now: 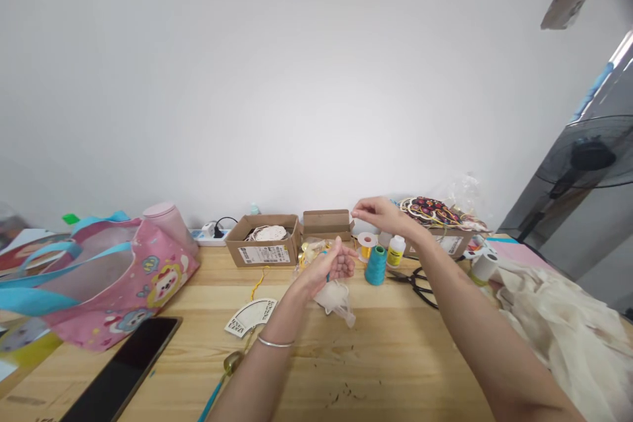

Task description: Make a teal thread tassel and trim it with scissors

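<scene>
Spool (pixel 376 268) near left fingers (pixel 346 268)

From near above the wooden table (pixel 395 349), one head-worn camera faces forward and down, towards the pale wall (pixel 316 79).

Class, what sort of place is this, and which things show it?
Probably a craft worktable, judging by the teal thread cone, the black scissors and the pale fan-shaped piece.

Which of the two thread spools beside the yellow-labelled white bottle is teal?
The tapering teal thread cone, upright in front; the other, behind it, is a white-rimmed spool of yellow thread.
</scene>
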`<state>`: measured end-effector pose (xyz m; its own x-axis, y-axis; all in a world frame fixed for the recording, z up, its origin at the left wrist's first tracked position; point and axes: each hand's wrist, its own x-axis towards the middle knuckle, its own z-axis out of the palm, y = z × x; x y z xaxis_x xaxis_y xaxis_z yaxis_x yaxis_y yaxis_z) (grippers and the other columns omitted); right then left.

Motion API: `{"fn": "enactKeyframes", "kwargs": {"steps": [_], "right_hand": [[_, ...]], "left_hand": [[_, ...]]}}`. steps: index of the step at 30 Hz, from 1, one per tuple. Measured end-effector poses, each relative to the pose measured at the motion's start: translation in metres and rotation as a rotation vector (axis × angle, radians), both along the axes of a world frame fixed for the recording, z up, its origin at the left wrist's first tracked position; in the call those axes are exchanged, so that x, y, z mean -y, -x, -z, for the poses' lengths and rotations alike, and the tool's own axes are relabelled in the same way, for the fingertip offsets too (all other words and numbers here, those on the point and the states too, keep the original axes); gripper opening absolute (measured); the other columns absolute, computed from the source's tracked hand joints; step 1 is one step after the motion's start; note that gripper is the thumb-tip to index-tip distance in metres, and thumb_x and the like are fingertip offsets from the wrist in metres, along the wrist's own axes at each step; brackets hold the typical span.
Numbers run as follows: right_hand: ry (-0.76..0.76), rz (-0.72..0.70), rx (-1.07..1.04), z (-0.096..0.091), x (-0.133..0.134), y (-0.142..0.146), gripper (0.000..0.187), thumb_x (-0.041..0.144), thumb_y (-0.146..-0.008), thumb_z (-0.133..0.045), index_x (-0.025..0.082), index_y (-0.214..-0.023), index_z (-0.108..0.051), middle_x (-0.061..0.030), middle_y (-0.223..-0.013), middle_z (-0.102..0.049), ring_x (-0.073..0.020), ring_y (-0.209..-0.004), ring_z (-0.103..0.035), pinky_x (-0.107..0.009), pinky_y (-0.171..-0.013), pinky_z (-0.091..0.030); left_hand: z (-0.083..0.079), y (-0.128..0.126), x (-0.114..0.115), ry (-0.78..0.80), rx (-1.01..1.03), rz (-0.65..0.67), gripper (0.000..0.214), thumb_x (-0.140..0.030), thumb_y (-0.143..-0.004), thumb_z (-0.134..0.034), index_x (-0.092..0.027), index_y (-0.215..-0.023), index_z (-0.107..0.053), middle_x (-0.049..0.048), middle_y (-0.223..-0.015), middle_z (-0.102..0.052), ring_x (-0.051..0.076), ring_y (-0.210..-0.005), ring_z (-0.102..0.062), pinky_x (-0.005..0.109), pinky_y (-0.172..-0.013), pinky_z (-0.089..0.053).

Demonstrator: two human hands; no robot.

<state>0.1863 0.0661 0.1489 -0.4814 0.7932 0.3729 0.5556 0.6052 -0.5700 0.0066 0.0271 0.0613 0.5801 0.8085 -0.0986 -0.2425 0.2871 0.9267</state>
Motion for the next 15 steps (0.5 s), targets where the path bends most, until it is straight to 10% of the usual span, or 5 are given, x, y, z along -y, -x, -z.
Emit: {"fn": "enactKeyframes", "kwargs": {"steps": [7, 15], "right_hand": [[-0.102, -0.192, 0.03, -0.061, 0.031, 0.014, 0.017, 0.026, -0.075, -0.052, 0.012, -0.076, -0.06, 0.0074, -0.05, -0.026, -0.0046, -0.046, -0.025, -0.018, -0.045, -0.022], [-0.19, -0.163, -0.072, -0.03, 0.023, 0.029, 0.015, 0.025, -0.076, -0.053, 0.013, -0.079, -0.061, 0.0064, -0.052, -0.033, -0.0046, -0.048, -0.027, -0.017, -0.047, -0.025]], "left_hand": [[-0.016, 0.004, 0.019, 0.138, 0.178, 0.322, 0.088, -0.073, -0.067, -0.003, -0.01, -0.093, -0.059, 0.0113, -0.074, -0.059, 0.02, -0.072, -0.056, 0.04, -0.077, -0.04], [-0.018, -0.007, 0.048, 0.088, 0.162, 0.66, 0.091, -0.075, -0.065, -0.001, -0.009, -0.091, -0.059, 0.011, -0.076, -0.056, 0.022, -0.072, -0.055, 0.042, -0.078, -0.039]]}}
